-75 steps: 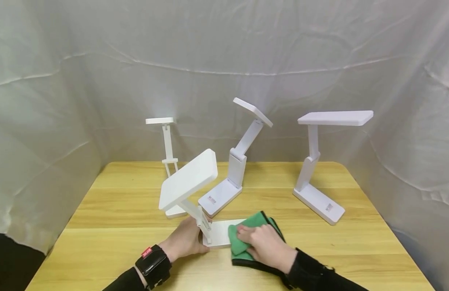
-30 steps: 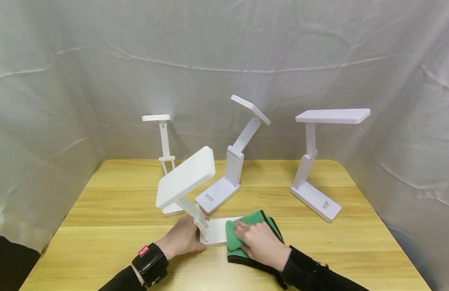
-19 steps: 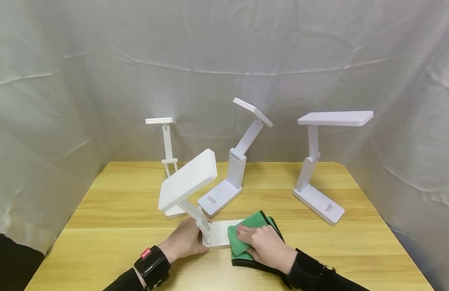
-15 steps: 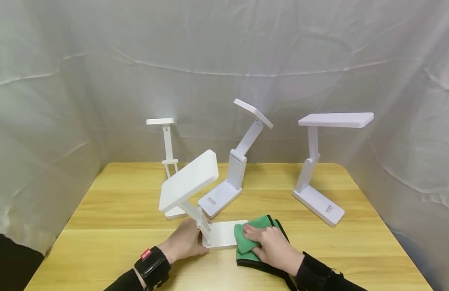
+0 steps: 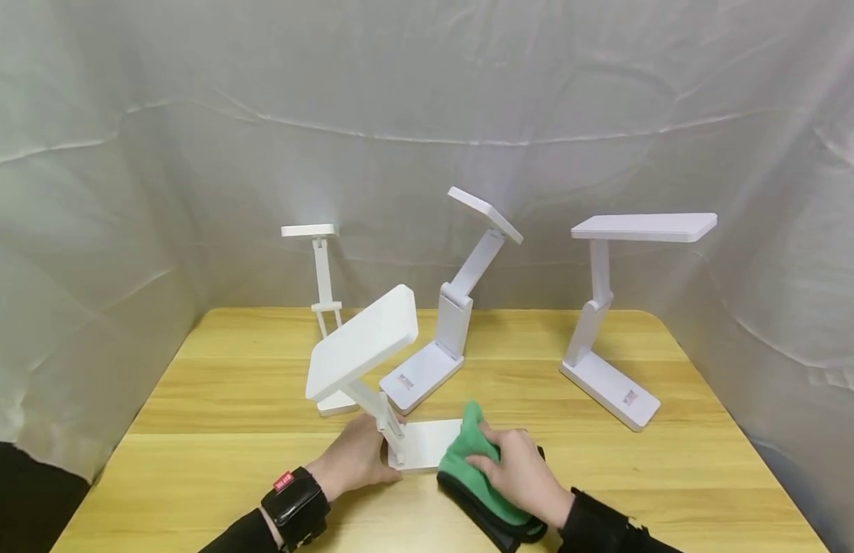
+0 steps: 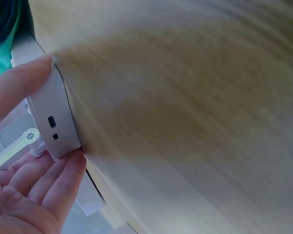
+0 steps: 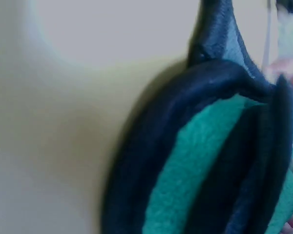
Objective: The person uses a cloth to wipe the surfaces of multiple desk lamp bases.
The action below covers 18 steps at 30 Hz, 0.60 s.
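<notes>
At the bottom centre of the head view, your black wristband (image 5: 296,503) sits on the left forearm; a black sleeve (image 5: 607,526) covers the right forearm. Your right hand (image 5: 524,472), lower centre-right, pinches the green cloth (image 5: 471,461) between thumb and fingers. The cloth is folded, black-edged, with one corner raised; it overlaps the right end of the lamp base in view. Contact there cannot be confirmed.

Your left hand (image 5: 358,457), lower centre, grips the left end of the near lamp (image 5: 361,342). In the left wrist view, your thumb lies on one side of the base and your fingers on the opposite side, with a small port (image 6: 52,122) between them. Your hands are apart. The near lamp stands on the wooden table (image 5: 676,476), its head tilted.

Behind it stand three more white lamps: the left lamp (image 5: 323,276), partly hidden by the near lamp; the middle lamp (image 5: 455,315), head sloping down to the right; and the right lamp (image 5: 589,330), head nearly level. A pale curtain (image 5: 399,77) fills the upper frame.
</notes>
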Motion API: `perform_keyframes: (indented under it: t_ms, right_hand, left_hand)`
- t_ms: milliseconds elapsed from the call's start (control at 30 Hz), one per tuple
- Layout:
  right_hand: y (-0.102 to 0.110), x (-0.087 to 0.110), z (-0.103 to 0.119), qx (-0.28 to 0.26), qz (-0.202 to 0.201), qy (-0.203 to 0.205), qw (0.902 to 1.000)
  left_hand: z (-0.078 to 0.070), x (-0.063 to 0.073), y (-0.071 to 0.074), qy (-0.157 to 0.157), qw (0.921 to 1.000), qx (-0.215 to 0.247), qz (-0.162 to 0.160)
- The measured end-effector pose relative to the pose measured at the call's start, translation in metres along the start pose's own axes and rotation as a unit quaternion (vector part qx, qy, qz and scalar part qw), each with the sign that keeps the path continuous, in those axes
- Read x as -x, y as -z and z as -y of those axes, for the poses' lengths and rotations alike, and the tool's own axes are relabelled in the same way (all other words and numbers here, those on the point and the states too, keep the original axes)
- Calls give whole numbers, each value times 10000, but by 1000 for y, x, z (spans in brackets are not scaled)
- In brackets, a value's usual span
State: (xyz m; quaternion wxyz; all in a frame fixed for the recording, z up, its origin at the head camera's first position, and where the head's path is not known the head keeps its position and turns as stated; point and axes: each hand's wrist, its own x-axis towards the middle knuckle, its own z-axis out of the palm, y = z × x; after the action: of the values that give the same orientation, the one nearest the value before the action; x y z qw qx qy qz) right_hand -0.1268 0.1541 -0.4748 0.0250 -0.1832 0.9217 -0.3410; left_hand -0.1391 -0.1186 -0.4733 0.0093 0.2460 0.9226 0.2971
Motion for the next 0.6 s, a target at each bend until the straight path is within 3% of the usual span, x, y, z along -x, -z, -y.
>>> perform_keyframes:
  t_ms: [100, 200, 333, 433, 600]
  right_hand:
    - [0, 8, 1, 428, 73, 319, 9985]
    - [4, 1, -1, 618, 152, 470, 9969]
    - [16, -22, -15, 277, 822, 507, 9949]
    - [22, -29, -25, 233, 1280, 655, 9893]
    - [26, -34, -28, 785, 1286, 1177, 9816]
  left_hand:
    - [1, 0, 0, 30, 10000, -7, 16]
    - [1, -1, 2, -6, 10000, -12, 58]
    - [1, -1, 3, -94, 9999, -52, 32]
    - [1, -1, 1, -122, 9999, -28, 28]
    - [1, -2, 0, -91, 9999, 61, 58]
